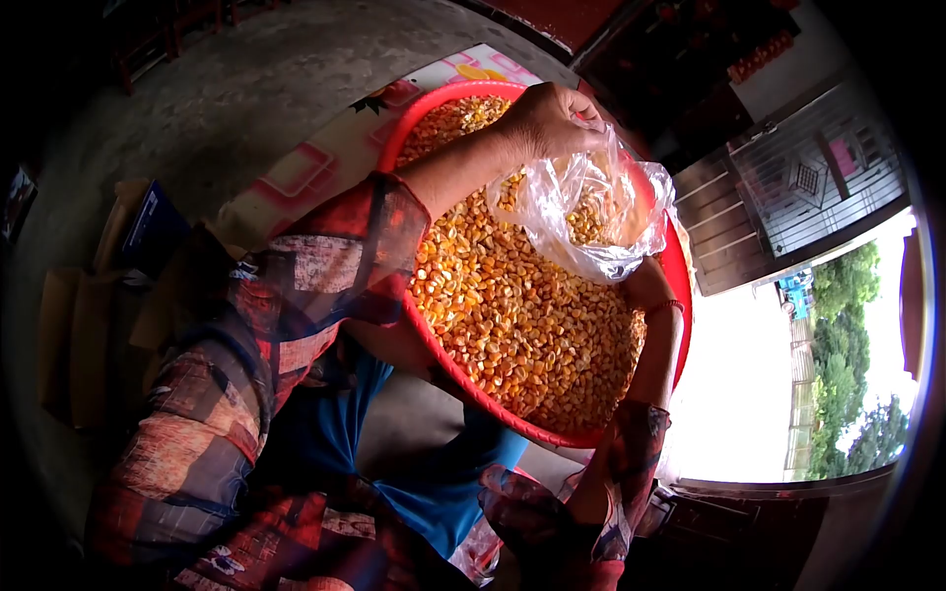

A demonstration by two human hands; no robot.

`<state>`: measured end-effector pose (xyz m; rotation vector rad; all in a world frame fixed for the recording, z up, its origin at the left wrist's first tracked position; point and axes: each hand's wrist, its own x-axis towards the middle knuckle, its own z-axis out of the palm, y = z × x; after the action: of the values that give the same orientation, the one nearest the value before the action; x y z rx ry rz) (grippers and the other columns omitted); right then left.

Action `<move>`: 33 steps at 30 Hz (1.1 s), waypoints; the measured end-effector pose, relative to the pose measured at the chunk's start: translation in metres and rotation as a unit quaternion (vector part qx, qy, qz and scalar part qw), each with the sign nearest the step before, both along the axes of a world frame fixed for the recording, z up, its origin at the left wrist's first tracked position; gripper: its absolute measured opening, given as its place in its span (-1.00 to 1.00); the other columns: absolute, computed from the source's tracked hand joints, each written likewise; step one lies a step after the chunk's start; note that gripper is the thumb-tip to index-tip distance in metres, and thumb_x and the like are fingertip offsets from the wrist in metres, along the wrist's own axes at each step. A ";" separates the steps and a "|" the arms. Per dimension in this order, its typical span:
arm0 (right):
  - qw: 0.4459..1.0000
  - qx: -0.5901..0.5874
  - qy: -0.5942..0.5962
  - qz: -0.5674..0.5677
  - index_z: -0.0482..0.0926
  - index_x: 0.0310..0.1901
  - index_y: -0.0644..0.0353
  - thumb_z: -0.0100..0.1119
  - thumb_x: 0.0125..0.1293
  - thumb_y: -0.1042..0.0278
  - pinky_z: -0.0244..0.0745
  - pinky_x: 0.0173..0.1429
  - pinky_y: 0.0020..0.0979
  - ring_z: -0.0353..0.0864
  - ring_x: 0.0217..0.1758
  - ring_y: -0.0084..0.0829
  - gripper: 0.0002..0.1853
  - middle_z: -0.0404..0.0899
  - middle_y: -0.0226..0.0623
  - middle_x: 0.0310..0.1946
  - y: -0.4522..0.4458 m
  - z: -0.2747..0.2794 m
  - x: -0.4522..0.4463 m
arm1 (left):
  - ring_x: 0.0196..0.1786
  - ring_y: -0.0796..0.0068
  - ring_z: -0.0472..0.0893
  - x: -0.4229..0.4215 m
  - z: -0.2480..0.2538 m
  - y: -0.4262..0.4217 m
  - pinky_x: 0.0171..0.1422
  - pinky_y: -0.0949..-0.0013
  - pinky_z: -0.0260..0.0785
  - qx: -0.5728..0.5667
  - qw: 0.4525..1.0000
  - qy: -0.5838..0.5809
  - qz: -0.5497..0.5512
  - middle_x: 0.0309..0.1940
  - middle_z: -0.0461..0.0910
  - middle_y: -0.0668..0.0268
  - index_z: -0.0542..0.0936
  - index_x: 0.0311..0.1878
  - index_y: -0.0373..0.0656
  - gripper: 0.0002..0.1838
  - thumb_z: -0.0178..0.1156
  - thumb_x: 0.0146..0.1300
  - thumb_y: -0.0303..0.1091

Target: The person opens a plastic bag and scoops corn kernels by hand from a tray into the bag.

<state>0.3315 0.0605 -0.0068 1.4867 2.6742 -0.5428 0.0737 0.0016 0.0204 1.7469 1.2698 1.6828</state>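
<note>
A red basin (463, 386) full of yellow-orange corn kernels (522, 325) rests on a patterned table in front of me. Above the basin's far right side, my left hand (557, 120) pinches the rim of a clear plastic bag (591, 222) with its fingers closed. Some kernels show through the plastic. My right hand (631, 212) is inside or behind the bag, seen only through the crumpled film, with its wrist over the basin's right edge. Its fingers are too hidden to make out.
The pink-and-white tabletop (305, 177) extends to the left of the basin. Cardboard boxes (84, 335) and a blue item (156, 231) stand on the floor at left. A metal gate (818, 177) and a bright doorway are at right.
</note>
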 end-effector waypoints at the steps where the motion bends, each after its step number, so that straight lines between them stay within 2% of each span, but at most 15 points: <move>1: 0.978 -0.123 0.066 -0.154 0.52 -0.22 0.32 -0.08 0.18 0.43 0.49 -0.23 -0.28 0.60 -0.31 -0.31 -0.78 0.58 -0.06 -0.39 -0.009 0.007 -0.006 | -0.31 0.66 0.54 0.000 -0.001 0.001 -0.16 0.54 0.38 -0.001 1.000 0.000 -0.001 -0.46 0.61 0.33 0.61 -0.31 -0.27 -0.75 0.27 0.06 -0.25; 5: 0.984 0.050 0.153 -0.080 0.50 -0.26 0.37 -0.08 0.17 0.38 0.44 -0.30 -0.27 0.60 -0.34 -0.31 -0.76 0.58 -0.04 -0.44 0.030 -0.026 0.022 | -0.30 0.67 0.53 0.000 -0.007 0.006 -0.19 0.55 0.38 0.052 0.998 0.029 0.035 -0.42 0.60 0.32 0.59 -0.27 -0.28 -0.73 0.28 0.05 -0.28; 7: 0.989 0.129 0.064 -0.014 0.51 -0.34 0.35 -0.05 0.16 0.32 0.41 -0.31 -0.26 0.59 -0.36 -0.27 -0.76 0.58 -0.09 -0.45 0.061 -0.038 0.043 | -0.31 0.68 0.53 0.000 -0.007 0.006 -0.20 0.55 0.38 0.079 0.995 0.035 0.058 -0.43 0.59 0.33 0.58 -0.26 -0.28 -0.73 0.27 0.06 -0.27; 9: 0.950 0.165 0.232 -0.129 0.49 -0.43 0.31 -0.05 0.20 0.30 0.36 -0.43 -0.33 0.51 -0.52 -0.38 -0.76 0.52 -0.22 -0.56 0.054 -0.023 0.044 | -0.31 0.65 0.54 -0.003 -0.004 0.002 -0.18 0.54 0.39 0.012 0.999 0.031 0.037 -0.44 0.59 0.32 0.59 -0.27 -0.28 -0.75 0.24 0.09 -0.27; 10: 0.920 0.155 0.323 -0.160 0.46 -0.49 0.28 -0.05 0.25 0.27 0.32 -0.54 -0.39 0.45 -0.63 -0.47 -0.74 0.47 -0.31 -0.63 0.053 -0.016 0.046 | -0.31 0.65 0.54 -0.004 -0.004 0.002 -0.18 0.54 0.39 0.012 0.999 0.031 0.037 -0.44 0.59 0.32 0.59 -0.27 -0.28 -0.75 0.24 0.09 -0.27; 11: 0.839 0.009 0.486 -0.243 0.39 -0.53 0.16 -0.08 0.32 0.19 0.09 -0.69 -0.55 0.23 -0.74 -0.65 -0.69 0.32 -0.46 -0.70 0.008 0.018 0.020 | -0.32 0.64 0.54 -0.006 -0.004 0.003 -0.18 0.52 0.39 0.000 0.998 0.049 0.037 -0.44 0.60 0.30 0.60 -0.28 -0.28 -0.76 0.22 0.11 -0.28; 13: 0.713 -0.076 0.676 -0.170 0.39 -0.50 0.09 -0.02 0.32 0.16 -0.12 -0.72 -0.63 0.00 -0.76 -0.73 -0.73 0.17 -0.58 -0.73 -0.001 0.032 0.019 | -0.32 0.63 0.54 -0.005 -0.004 0.003 -0.18 0.51 0.39 -0.013 0.997 0.066 0.037 -0.44 0.61 0.29 0.60 -0.28 -0.27 -0.77 0.20 0.12 -0.28; 14: 0.642 -0.139 0.740 -0.146 0.36 -0.45 0.09 -0.05 0.34 0.17 -0.15 -0.70 -0.62 -0.07 -0.74 -0.70 -0.75 0.09 -0.58 -0.71 -0.002 0.038 0.016 | -0.32 0.63 0.55 -0.003 -0.005 0.003 -0.18 0.50 0.39 -0.001 0.996 0.082 0.028 -0.44 0.61 0.28 0.61 -0.28 -0.27 -0.78 0.19 0.13 -0.29; 17: 0.580 -0.195 0.786 -0.086 0.32 -0.48 0.09 -0.09 0.36 0.17 -0.15 -0.69 -0.59 -0.07 -0.74 -0.70 -0.72 0.07 -0.58 -0.72 -0.017 0.048 -0.009 | -0.31 0.62 0.56 0.000 -0.005 0.003 -0.17 0.49 0.39 0.005 0.995 0.104 0.006 -0.42 0.62 0.26 0.61 -0.27 -0.26 -0.78 0.17 0.14 -0.29; 21: 0.632 -0.194 0.746 -0.078 0.31 -0.48 0.06 -0.08 0.34 0.09 -0.11 -0.66 -0.62 -0.04 -0.73 -0.72 -0.71 0.07 -0.60 -0.72 -0.046 0.047 -0.056 | -0.47 0.55 0.55 0.007 -0.010 0.005 -0.29 0.46 0.38 0.045 0.998 0.041 0.005 -0.59 0.58 0.25 0.61 -0.41 -0.23 -0.77 0.20 0.05 -0.23; 25: 0.686 -0.176 0.703 -0.062 0.31 -0.50 0.07 -0.10 0.35 0.08 -0.08 -0.68 -0.63 -0.01 -0.74 -0.73 -0.68 0.12 -0.59 -0.70 -0.051 0.037 -0.072 | -0.47 0.56 0.53 -0.001 -0.008 0.004 -0.28 0.48 0.38 0.102 0.992 0.068 0.006 -0.57 0.57 0.28 0.60 -0.42 -0.25 -0.66 0.30 -0.04 -0.12; 27: 0.717 -0.167 0.673 -0.078 0.30 -0.52 0.07 -0.10 0.35 0.08 -0.10 -0.69 -0.63 -0.02 -0.75 -0.74 -0.66 0.14 -0.57 -0.69 -0.052 0.030 -0.076 | -0.27 0.54 0.55 -0.008 0.006 -0.008 -0.17 0.46 0.38 -0.119 0.986 0.118 -0.005 -0.40 0.61 0.25 0.61 -0.25 -0.28 -0.54 0.35 -0.05 -0.05; 28: 0.732 -0.157 0.656 -0.095 0.30 -0.55 0.06 -0.10 0.35 0.08 -0.12 -0.70 -0.64 -0.03 -0.76 -0.74 -0.65 0.15 -0.56 -0.69 -0.051 0.027 -0.075 | -0.31 0.54 0.56 -0.014 0.010 -0.011 -0.22 0.46 0.39 -0.163 0.977 0.135 -0.007 -0.44 0.60 0.26 0.61 -0.27 -0.29 -0.43 0.42 -0.21 0.04; 31: 0.754 -0.128 0.635 -0.110 0.29 -0.56 0.05 -0.09 0.34 0.08 -0.13 -0.70 -0.64 -0.02 -0.77 -0.75 -0.65 0.16 -0.57 -0.69 -0.040 0.022 -0.066 | -0.37 0.56 0.56 -0.023 0.016 -0.018 -0.28 0.46 0.39 -0.275 0.945 0.165 -0.072 -0.49 0.59 0.27 0.60 -0.26 -0.31 -0.41 0.43 -0.23 0.03; 33: 0.758 -0.120 0.630 -0.119 0.30 -0.55 0.05 -0.10 0.34 0.09 -0.14 -0.71 -0.65 -0.02 -0.78 -0.76 -0.66 0.17 -0.58 -0.69 -0.034 0.021 -0.061 | -0.45 0.57 0.55 -0.025 0.013 -0.022 -0.34 0.46 0.38 -0.255 0.946 0.180 -0.085 -0.53 0.58 0.30 0.59 -0.26 -0.30 -0.48 0.40 -0.16 -0.04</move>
<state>0.2706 0.0268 0.0140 1.6935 2.8052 -2.5827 0.0488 -0.0208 0.0331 1.8080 1.4911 0.8516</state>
